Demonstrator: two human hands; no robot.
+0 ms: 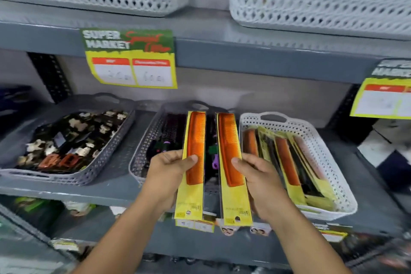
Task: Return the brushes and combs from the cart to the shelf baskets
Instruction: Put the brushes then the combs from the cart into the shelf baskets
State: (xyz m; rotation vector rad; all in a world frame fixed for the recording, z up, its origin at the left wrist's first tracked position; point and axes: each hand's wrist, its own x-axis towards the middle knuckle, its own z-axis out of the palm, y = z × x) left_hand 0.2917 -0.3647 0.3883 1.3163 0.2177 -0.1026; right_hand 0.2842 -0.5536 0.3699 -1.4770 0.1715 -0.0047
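Note:
I hold two orange combs on long yellow cards upright in front of the middle shelf. My left hand (169,171) grips the left comb pack (194,162), thumb across the comb. My right hand (258,176) grips the right comb pack (231,162) the same way. Both packs hang over a grey basket (144,147) that holds dark brushes with purple parts. Just right of it, a white basket (324,147) contains several similar carded combs lying side by side.
A grey basket (106,147) of hair claw clips sits at the left. Two white baskets (311,6) stand on the shelf above. Yellow price signs (131,60) hang from the upper shelf edge. Packaged goods fill the lower shelf.

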